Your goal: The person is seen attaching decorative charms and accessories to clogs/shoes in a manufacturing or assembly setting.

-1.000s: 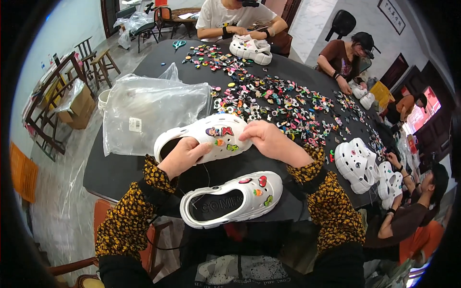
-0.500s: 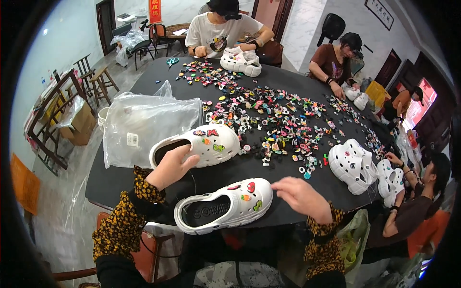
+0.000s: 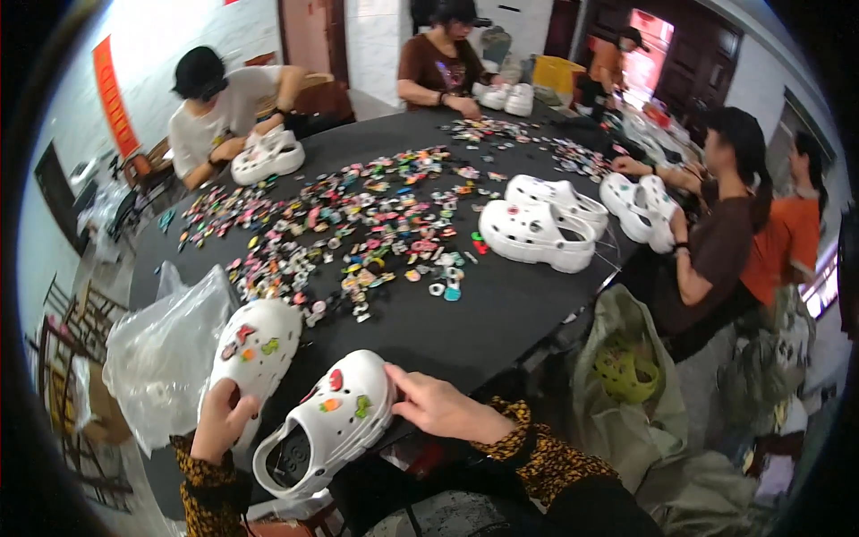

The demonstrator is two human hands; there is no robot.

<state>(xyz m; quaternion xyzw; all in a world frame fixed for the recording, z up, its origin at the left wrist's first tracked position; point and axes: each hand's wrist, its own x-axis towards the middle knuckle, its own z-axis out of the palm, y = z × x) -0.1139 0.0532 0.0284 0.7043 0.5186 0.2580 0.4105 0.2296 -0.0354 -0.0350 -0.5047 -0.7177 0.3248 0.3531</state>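
Note:
Two white clogs lie side by side at the near edge of the black table. My left hand (image 3: 224, 419) is closed on the rim of the left clog (image 3: 279, 327), its thumb outside the opening. The right clog (image 3: 358, 438) points away from me, heel strap nearest. Its toe is between the thumb and fingers of my right hand (image 3: 440, 408). Both clogs carry several charms on top: red ones, an orange carrot (image 3: 330, 404) and a green charm (image 3: 361, 407). My left fingertips are partly hidden by the clog.
Loose charms (image 3: 358, 228) cover the table's (image 3: 501, 313) middle. A clear plastic bag (image 3: 161, 349) lies left of the clogs. More white clogs (image 3: 541, 224) stand to the right. Several people sit around the table. A pale sack (image 3: 635, 358) holding a green clog (image 3: 626, 371) stands at the right.
My view has swung to the right. My right hand, earlier just off the right clog's toe, now grips it. The right clog has turned, its toe now pointing farther away. My left hand stays at the left clog.

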